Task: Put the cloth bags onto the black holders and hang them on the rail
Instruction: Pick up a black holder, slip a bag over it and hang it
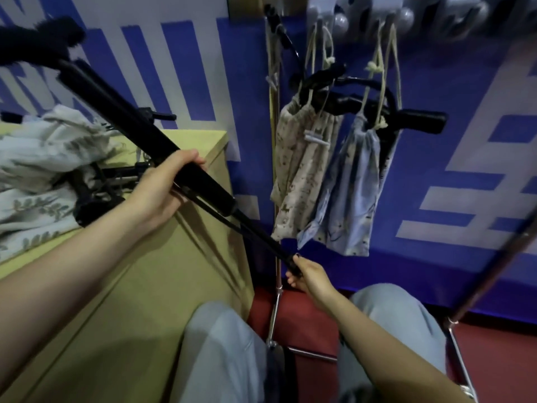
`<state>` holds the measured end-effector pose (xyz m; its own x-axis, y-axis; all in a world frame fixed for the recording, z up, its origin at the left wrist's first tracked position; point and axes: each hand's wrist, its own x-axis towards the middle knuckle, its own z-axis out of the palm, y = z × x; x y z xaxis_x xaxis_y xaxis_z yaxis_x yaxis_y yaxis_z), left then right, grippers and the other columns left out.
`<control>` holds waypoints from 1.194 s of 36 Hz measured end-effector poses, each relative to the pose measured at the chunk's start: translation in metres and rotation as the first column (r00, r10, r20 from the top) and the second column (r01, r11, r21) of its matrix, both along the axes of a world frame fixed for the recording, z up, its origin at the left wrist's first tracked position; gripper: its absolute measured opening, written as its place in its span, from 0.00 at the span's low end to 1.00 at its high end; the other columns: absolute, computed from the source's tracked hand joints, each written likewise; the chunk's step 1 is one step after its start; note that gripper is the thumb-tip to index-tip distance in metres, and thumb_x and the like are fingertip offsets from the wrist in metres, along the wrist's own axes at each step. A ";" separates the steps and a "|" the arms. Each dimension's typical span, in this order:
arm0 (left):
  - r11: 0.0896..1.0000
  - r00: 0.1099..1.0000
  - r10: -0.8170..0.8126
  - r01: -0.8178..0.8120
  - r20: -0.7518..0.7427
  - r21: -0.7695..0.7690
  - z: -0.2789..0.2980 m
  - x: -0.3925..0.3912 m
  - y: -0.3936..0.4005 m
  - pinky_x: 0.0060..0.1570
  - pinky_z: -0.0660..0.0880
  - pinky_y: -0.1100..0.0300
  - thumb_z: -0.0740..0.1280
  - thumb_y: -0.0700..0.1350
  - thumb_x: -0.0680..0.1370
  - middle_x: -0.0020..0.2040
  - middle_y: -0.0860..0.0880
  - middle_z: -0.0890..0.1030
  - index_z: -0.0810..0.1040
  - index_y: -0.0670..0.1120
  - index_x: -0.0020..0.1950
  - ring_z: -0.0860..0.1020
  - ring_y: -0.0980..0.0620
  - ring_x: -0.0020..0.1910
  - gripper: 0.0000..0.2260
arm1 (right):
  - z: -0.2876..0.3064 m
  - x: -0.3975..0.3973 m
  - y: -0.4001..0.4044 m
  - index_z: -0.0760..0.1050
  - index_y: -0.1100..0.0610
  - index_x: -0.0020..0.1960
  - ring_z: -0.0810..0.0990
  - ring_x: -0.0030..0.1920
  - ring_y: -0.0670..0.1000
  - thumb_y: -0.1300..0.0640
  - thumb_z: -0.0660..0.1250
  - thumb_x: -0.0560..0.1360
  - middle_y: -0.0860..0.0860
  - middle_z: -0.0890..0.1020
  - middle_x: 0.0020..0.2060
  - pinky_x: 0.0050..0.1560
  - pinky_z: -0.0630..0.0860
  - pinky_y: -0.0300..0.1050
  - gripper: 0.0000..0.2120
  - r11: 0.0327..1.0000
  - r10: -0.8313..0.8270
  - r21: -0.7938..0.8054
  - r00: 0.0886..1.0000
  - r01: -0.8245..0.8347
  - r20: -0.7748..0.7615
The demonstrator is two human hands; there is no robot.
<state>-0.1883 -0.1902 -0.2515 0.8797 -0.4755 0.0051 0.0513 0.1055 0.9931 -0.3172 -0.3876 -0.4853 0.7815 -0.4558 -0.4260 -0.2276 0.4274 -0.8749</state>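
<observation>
I see the left hand (162, 187) wrapped around the thick middle of a long black holder (151, 141) that slants above the yellow table (186, 257), while the right hand (308, 274) pinches its thin lower end, past the table's right edge. More cloth bags (43, 158) lie heaped at the table's far left beside spare black holders (96, 196). A beige bag (299, 170) and a blue bag (348, 193) hang on holders from the rail (406, 13).

rail (406, 13): blurred, cut by top edge | right upright (494, 274): blurred
</observation>
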 end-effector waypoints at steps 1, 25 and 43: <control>1.000 1.000 0.013 -0.013 0.005 0.015 0.000 -0.001 0.001 0.50 0.76 0.59 0.64 0.47 0.78 0.38 0.50 0.80 0.79 0.46 0.43 0.80 0.55 0.41 0.08 | -0.002 0.001 0.001 0.71 0.61 0.44 0.70 0.21 0.48 0.58 0.56 0.83 0.55 0.74 0.26 0.24 0.67 0.40 0.12 1.000 -0.020 -0.002 1.000 0.020 0.012; 0.986 0.987 0.163 -0.163 -0.003 -0.039 0.001 -0.018 0.007 0.52 0.80 0.58 0.65 0.49 0.78 0.43 0.48 0.83 0.84 0.44 0.44 0.82 0.54 0.43 0.11 | -0.003 -0.012 0.000 0.73 0.53 0.43 0.74 0.30 0.43 0.58 0.54 0.83 0.45 0.76 0.30 0.39 0.70 0.42 0.13 0.965 -0.010 -0.259 0.993 0.040 0.119; 0.971 0.978 0.199 -0.205 -0.060 -0.124 0.001 -0.018 0.002 0.51 0.81 0.53 0.66 0.46 0.78 0.43 0.43 0.81 0.78 0.38 0.49 0.82 0.45 0.49 0.10 | 0.012 -0.005 0.001 0.66 0.58 0.36 0.68 0.20 0.44 0.61 0.55 0.82 0.47 0.70 0.21 0.22 0.64 0.37 0.16 0.979 0.017 -0.205 0.988 0.015 0.156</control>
